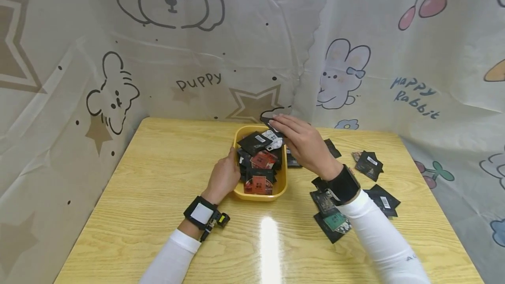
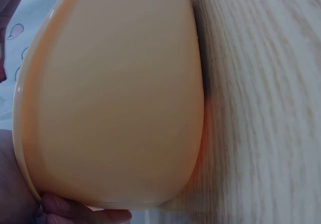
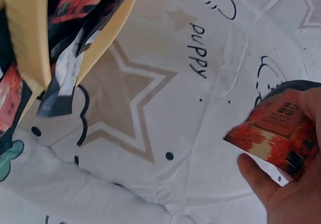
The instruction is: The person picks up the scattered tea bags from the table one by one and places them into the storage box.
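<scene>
A yellow plastic tub (image 1: 258, 197) stands on the table, filled with small flat sachets (image 1: 263, 160), black with red or white labels. My left hand (image 1: 225, 174) grips the tub's left side, thumb near the rim; in the left wrist view the fingers (image 2: 75, 210) curl round the tub wall (image 2: 115, 93). Over the tub's far right corner, my right hand (image 1: 305, 143) pinches a sachet (image 3: 276, 128). Its front, seen in the right wrist view, is red and orange with flowers. From the head view only its dark edge (image 1: 271, 124) shows.
Right of the tub lie loose sachets: a dark one (image 1: 293, 159) beside the tub wall, a small group (image 1: 368, 165) at the far right, another pair (image 1: 383, 200), and a green-labelled one (image 1: 335, 222) near the right forearm. A printed cloth (image 1: 244, 56) hangs behind the table.
</scene>
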A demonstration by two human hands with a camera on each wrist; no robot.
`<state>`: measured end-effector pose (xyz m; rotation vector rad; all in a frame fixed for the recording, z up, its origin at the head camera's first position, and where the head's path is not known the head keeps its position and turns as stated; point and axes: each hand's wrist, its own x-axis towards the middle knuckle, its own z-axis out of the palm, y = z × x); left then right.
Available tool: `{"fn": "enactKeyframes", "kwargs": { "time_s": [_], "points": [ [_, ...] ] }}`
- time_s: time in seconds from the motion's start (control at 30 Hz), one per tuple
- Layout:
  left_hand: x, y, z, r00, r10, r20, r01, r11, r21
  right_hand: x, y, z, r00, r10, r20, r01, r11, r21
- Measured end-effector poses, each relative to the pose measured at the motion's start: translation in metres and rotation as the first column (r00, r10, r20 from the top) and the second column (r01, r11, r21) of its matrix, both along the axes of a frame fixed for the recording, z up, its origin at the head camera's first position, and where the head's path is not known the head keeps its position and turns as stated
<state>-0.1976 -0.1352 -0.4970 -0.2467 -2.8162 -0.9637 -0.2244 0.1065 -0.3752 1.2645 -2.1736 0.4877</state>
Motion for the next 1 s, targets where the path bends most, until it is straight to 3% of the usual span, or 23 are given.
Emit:
{"fn": "enactKeyframes", "kwargs": {
  "time_s": [0.27,0.47,0.57,0.67,0.77,0.9,1.0],
  "points": [
    [0.0,0.002,0.0,1.0,0.003,-0.006,-0.003,1.0,-0.009,0.005,0.006,-0.013,0.989,-0.031,0.145,0.008,0.987,0.16],
    [-0.001,0.001,-0.001,1.0,0.005,-0.018,-0.005,1.0,-0.025,-0.003,0.032,-0.015,0.976,-0.117,0.181,0.091,0.985,0.146],
    [-0.001,0.001,-0.002,1.0,0.003,-0.006,-0.003,1.0,-0.021,-0.01,0.054,-0.018,0.958,-0.186,0.217,0.16,0.978,0.134],
    [-0.002,0.001,-0.002,1.0,0.003,-0.005,-0.003,1.0,-0.016,-0.021,0.081,-0.026,0.924,-0.281,0.259,0.249,0.956,0.153],
    [-0.002,0.001,-0.002,1.0,0.003,-0.004,-0.003,1.0,-0.021,-0.033,0.109,-0.04,0.872,-0.365,0.327,0.314,0.928,0.199],
    [-0.002,0.0,-0.002,1.0,0.005,0.01,-0.005,1.0,-0.027,-0.046,0.138,-0.065,0.781,-0.45,0.433,0.352,0.89,0.29],
    [-0.002,0.0,-0.001,1.0,0.008,0.021,-0.007,1.0,-0.028,-0.052,0.151,-0.084,0.711,-0.486,0.508,0.337,0.87,0.359]
  ]
}}
